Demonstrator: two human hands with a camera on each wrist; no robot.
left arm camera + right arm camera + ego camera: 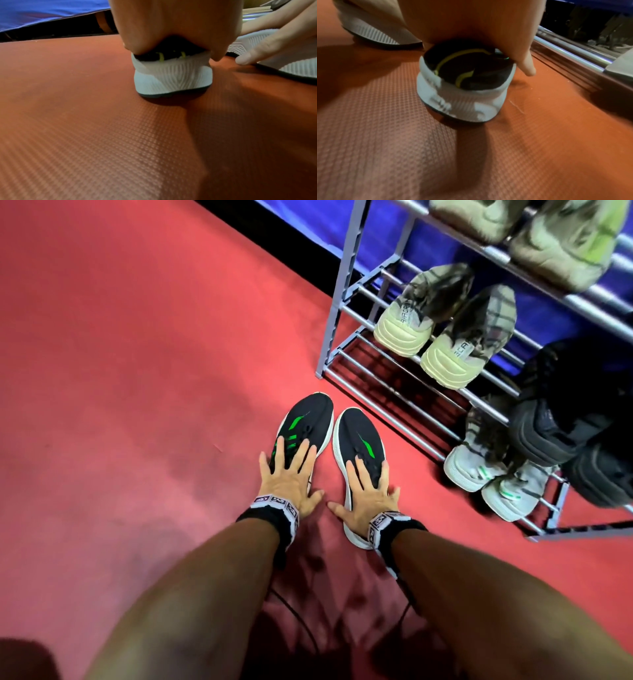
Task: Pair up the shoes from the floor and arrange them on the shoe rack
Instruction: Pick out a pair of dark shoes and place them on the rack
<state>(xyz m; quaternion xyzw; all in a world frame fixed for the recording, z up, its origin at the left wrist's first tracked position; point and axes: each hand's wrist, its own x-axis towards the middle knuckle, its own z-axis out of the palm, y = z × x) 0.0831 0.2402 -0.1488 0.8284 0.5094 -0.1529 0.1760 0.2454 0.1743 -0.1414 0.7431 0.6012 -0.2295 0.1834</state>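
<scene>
1. Both hands lie spread over the heel ends of a black knit trainer pair with green stripes and white soles. The left hand (289,479) covers the left black trainer (306,426); the right hand (364,494) covers the right black trainer (359,445). Fingers drape over each collar, thumbs down the inner sides. Whether either grip has actually tightened cannot be told.
2. Location: the pair stands toes forward, side by side, on the red textured floor mat (137,371), just in front of the grey metal-tube shoe rack (346,313).
3. Rack state: beige-and-plaid trainers (445,330) fill the middle tier; pale grey trainers (493,474) and bulky black shoes (561,433) sit on the lowest tier. Its left part looks free.
4. Risks, as judged:
   - A loose heel-only hold could let a toe droop and catch the front bar.
   - Soles set between the tubes may tip.
   - Lifting unevenly could split the pair.
</scene>
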